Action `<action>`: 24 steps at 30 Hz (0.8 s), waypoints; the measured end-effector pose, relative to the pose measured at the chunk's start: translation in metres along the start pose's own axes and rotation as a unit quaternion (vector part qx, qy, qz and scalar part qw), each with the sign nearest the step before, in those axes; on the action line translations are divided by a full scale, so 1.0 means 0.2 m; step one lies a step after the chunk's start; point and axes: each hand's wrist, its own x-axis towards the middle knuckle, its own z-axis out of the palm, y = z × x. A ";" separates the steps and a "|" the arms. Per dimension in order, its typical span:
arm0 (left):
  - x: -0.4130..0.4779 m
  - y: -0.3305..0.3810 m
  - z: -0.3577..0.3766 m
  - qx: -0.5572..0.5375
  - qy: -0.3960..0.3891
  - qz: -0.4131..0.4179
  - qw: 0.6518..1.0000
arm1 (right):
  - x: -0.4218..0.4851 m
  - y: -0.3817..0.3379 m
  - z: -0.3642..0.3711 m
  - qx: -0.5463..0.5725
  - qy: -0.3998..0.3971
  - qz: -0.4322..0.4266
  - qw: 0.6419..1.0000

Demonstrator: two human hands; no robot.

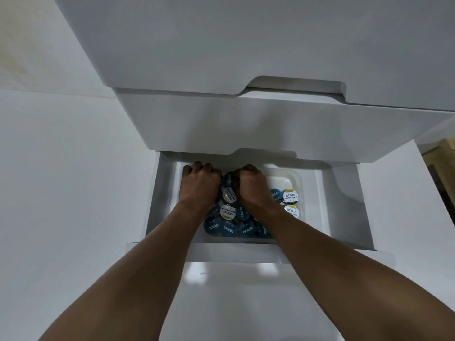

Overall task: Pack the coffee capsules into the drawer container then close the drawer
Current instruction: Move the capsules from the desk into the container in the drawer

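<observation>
The lowest drawer [344, 205] of a white cabinet is pulled open. Inside it sits a clear plastic container [299, 179] holding several coffee capsules [227, 211] with blue or white-and-gold Excelso lids. Both hands reach into the far part of the container. My left hand [199, 184] lies over the left side of the pile, its fingers curled down among the capsules. My right hand [251, 184] is beside it near the middle, fingers curled down the same way. The fingertips of both hands are hidden. Two white-lidded capsules [290, 195] lie at the right of the container.
Two shut white drawers [246, 124] stand above and overhang the back of the open one. A white wall [61, 168] is on the left. The drawer's front panel [234, 252] is under my forearms, and a brown object [440, 163] shows at the far right.
</observation>
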 end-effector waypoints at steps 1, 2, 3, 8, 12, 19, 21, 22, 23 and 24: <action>0.00 0.00 0.00 0.000 -0.001 0.000 1.000 | 0.00 -0.01 0.00 0.002 0.002 -0.005 1.000; 0.00 0.00 0.00 -0.002 -0.002 -0.001 1.000 | -0.01 -0.01 0.00 0.003 0.003 -0.009 1.000; 0.00 0.00 0.00 -0.002 -0.002 0.000 1.000 | -0.01 -0.02 -0.01 0.004 0.003 -0.011 1.000; -0.02 0.01 -0.02 -0.016 0.006 -0.001 1.000 | -0.04 -0.01 -0.06 -0.003 0.008 -0.015 1.000; -0.05 0.05 -0.07 -0.042 0.015 -0.017 0.999 | -0.10 0.01 -0.16 -0.026 0.006 -0.005 1.000; -0.23 0.24 -0.20 -0.086 0.078 -0.027 0.993 | -0.28 0.12 -0.38 -0.067 0.024 -0.029 0.997; -0.29 0.31 -0.25 -0.093 0.101 -0.037 0.990 | -0.34 0.14 -0.46 -0.087 0.021 -0.034 0.995; -0.32 0.34 -0.27 -0.090 0.116 -0.038 0.988 | -0.37 0.15 -0.50 -0.094 0.022 -0.042 0.994; -0.35 0.37 -0.30 -0.085 0.131 -0.037 0.987 | -0.40 0.16 -0.54 -0.101 0.022 -0.051 0.993; -0.38 0.40 -0.32 -0.080 0.143 -0.036 0.986 | -0.43 0.17 -0.58 -0.106 0.023 -0.058 0.992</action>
